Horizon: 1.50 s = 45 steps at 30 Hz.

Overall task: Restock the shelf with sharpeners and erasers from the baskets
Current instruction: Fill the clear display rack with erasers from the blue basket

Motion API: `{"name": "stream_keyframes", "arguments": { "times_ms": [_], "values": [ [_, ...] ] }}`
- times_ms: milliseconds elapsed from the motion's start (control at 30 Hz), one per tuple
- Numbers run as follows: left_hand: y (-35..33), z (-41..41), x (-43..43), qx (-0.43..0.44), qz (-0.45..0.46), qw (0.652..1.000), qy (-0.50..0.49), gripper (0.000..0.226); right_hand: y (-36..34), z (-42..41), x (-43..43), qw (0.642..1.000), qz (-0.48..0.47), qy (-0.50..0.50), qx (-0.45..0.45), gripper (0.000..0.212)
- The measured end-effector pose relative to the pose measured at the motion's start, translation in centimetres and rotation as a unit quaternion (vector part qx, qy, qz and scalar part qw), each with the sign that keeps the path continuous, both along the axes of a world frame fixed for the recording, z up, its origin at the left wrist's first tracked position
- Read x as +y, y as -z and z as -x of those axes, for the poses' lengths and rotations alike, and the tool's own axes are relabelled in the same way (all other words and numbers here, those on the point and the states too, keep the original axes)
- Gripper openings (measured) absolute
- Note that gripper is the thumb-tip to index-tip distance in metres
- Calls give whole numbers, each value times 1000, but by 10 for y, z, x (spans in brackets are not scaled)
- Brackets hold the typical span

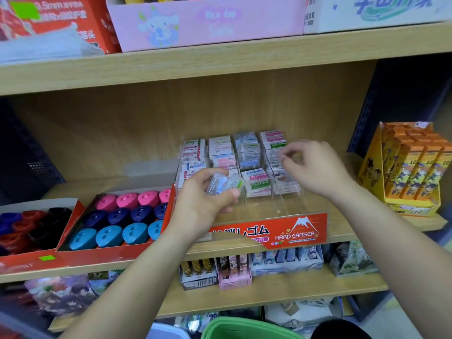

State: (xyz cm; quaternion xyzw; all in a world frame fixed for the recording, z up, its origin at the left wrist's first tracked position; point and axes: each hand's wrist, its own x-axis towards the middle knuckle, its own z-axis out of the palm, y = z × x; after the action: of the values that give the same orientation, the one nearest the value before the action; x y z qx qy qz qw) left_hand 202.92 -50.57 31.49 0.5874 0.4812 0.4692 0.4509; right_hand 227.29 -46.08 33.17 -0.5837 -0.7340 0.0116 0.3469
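A clear acrylic eraser display box [288, 206] with a red "HARD ERASER" front stands on the middle shelf, its rear compartments filled with wrapped erasers [247, 155]. My left hand [205, 204] grips a small bunch of wrapped erasers [223, 183] above the box's front left part. My right hand [315, 167] hovers over the right rear compartment with curled fingers; whether it pinches an eraser is unclear. Left of the box, a red tray [80, 253] holds pink, dark blue and light blue sharpeners [122, 221].
Another tray of red, black and blue sharpeners [29, 226] sits far left. An orange display box [411, 172] stands at the right. A pink carton [208, 23] is on the upper shelf. A green basket rim [244, 326] shows at the bottom, below the lower shelf's card packs.
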Motion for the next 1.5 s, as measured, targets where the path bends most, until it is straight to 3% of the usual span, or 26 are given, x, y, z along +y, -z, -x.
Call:
{"name": "stream_keyframes", "arguments": {
  "times_ms": [67, 167, 400, 500, 633, 800, 933, 1067, 1233, 1367, 1500],
  "values": [
    [-3, 0, -5, -7, 4, 1000, 14, 39, -5, 22, -14, 992, 40, -89, 83, 12],
    [-6, 2, -11, -23, 9, 999, 24, 42, -4, 52, -30, 939, 161, -223, 205, 13],
    [-13, 22, -28, -79, 6, 997, 20, 39, -6, 70, -39, 890, 201, -239, 333, 8],
    [-15, 26, -31, -77, -3, 997, 8, 35, -4, 71, -43, 877, 214, -255, 348, 9],
    [-14, 32, -30, -52, 5, 998, -21, 26, -8, 61, -45, 879, 241, -265, 314, 13],
    [-10, 41, -27, 10, 13, 1000, -3, 17, -8, 33, -25, 925, 174, -140, 308, 14],
    [-4, 44, -21, 63, -16, 998, -17, 20, -5, 16, 1, 959, 129, -54, 248, 17],
    [-3, 42, -14, 105, -51, 993, -30, 30, -3, 20, 25, 981, 107, -33, 156, 13],
    [-1, 42, -5, 110, -61, 990, -68, 23, 5, 27, 50, 989, 109, -24, 97, 6],
    [2, 45, 2, 123, -83, 984, -99, 23, 8, 33, 56, 989, 102, -21, 102, 9],
    [6, 50, 9, 147, -106, 975, -133, 25, 4, 40, 50, 973, 46, -45, 222, 7]
  ]
}}
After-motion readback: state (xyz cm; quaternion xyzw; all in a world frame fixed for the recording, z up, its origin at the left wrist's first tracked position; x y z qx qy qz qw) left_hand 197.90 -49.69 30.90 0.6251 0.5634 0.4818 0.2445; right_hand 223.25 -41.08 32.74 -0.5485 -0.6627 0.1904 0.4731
